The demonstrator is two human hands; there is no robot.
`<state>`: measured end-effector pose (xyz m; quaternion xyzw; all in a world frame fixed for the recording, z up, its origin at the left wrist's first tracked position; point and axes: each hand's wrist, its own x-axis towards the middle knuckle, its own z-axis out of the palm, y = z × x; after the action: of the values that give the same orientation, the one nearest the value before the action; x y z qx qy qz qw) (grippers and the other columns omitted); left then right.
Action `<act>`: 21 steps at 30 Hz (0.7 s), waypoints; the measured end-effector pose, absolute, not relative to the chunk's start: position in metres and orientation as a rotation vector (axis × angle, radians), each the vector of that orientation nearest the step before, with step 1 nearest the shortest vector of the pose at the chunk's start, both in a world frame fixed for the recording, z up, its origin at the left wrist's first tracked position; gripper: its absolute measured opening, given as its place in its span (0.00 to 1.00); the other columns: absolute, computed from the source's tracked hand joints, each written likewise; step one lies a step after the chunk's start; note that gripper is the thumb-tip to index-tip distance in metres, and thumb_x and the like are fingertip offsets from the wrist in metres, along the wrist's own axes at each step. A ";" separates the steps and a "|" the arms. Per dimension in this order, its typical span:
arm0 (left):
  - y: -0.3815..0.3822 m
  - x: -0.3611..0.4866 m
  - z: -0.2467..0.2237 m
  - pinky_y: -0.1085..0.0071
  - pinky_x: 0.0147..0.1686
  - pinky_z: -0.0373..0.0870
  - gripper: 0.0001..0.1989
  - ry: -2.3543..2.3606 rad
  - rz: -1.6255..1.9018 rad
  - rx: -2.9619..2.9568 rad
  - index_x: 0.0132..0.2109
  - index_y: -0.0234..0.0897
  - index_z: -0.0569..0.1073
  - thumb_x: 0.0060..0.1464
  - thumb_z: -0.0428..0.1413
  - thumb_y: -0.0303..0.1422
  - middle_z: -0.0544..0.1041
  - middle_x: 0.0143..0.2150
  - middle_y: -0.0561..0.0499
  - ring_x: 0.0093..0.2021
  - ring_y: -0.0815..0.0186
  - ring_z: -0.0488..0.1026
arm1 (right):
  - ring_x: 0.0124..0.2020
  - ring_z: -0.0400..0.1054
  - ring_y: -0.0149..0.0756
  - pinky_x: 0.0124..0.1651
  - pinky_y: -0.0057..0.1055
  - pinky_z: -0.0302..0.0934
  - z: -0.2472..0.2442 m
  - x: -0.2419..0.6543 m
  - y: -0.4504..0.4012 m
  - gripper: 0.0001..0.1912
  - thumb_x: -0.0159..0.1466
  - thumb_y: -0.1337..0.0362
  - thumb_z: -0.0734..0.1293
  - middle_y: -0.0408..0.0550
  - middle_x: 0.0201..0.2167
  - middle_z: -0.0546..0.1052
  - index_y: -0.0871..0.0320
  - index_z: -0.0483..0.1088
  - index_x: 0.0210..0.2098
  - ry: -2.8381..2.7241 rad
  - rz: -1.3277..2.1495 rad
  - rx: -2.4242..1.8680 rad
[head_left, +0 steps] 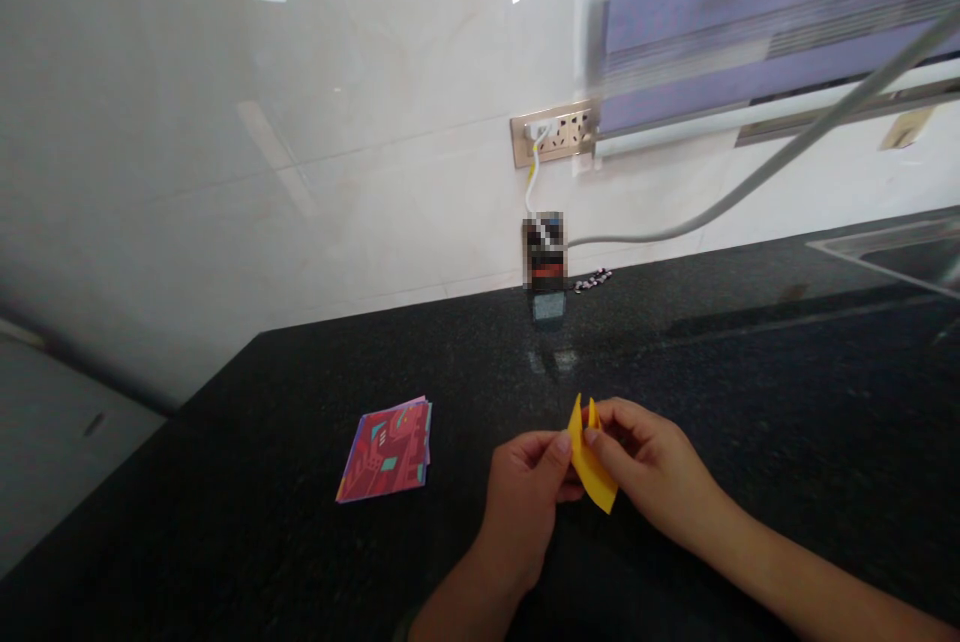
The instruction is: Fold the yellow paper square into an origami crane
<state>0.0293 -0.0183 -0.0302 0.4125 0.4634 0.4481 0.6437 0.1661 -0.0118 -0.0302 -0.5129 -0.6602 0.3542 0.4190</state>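
A piece of folded yellow paper [598,482] is held up just above the dark countertop, between my two hands. My left hand [529,492] pinches its left side, thumb on the near face and fingers behind. On the other side, my right hand [649,457] grips the right flap, with the thumb pressed at the fold. Two pointed ends stand apart at the top of the paper. Left of my hands lies a stack of coloured paper sheets [386,452] with a red printed sheet on top.
The black speckled countertop [262,422] meets a white tiled wall. Against the wall stands a small blurred-out object [546,252], with a bead chain [592,281] beside it. A white plug sits in the wall socket [559,132]. A grey hose [750,184] crosses at right, near a sink edge [885,262].
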 end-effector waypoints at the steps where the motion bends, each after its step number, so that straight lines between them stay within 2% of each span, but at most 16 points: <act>1: -0.018 0.029 -0.030 0.70 0.30 0.67 0.16 1.068 1.013 0.967 0.37 0.26 0.73 0.49 0.53 0.38 0.75 0.28 0.44 0.28 0.66 0.71 | 0.25 0.62 0.31 0.25 0.26 0.58 -0.030 0.166 -0.012 0.06 0.59 0.65 0.58 0.44 0.25 0.68 0.57 0.65 0.30 -1.654 0.894 -1.290; 10: -0.018 0.028 -0.030 0.70 0.32 0.66 0.16 1.059 0.993 1.089 0.39 0.29 0.74 0.50 0.52 0.38 0.76 0.30 0.44 0.30 0.65 0.71 | 0.27 0.62 0.32 0.28 0.27 0.57 -0.026 0.166 -0.011 0.05 0.56 0.70 0.59 0.43 0.27 0.67 0.57 0.63 0.32 -1.684 0.861 -1.309; 13: -0.018 0.028 -0.029 0.69 0.33 0.66 0.16 1.031 0.996 1.085 0.39 0.29 0.75 0.50 0.52 0.37 0.76 0.31 0.44 0.30 0.65 0.71 | 0.25 0.61 0.31 0.26 0.26 0.57 -0.027 0.166 -0.009 0.02 0.56 0.68 0.59 0.42 0.24 0.65 0.58 0.63 0.30 -1.618 0.993 -1.291; 16: -0.019 0.028 -0.028 0.69 0.34 0.66 0.14 0.988 1.008 1.075 0.39 0.29 0.75 0.50 0.53 0.36 0.76 0.31 0.44 0.31 0.65 0.71 | 0.23 0.59 0.29 0.25 0.26 0.56 -0.028 0.166 -0.008 0.05 0.57 0.64 0.59 0.41 0.22 0.63 0.59 0.62 0.26 -1.554 1.125 -1.252; 21: -0.021 0.029 -0.025 0.70 0.36 0.65 0.13 0.874 1.025 1.036 0.41 0.32 0.74 0.48 0.55 0.32 0.77 0.32 0.45 0.33 0.65 0.71 | 0.22 0.58 0.27 0.24 0.25 0.54 -0.026 0.166 -0.008 0.08 0.57 0.61 0.61 0.39 0.21 0.63 0.59 0.62 0.26 -1.401 1.328 -1.153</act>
<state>0.0292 -0.0209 -0.0252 0.4579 0.3862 0.4530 0.6603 0.1663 -0.0076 -0.0263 -0.4625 -0.5620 0.5326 0.4320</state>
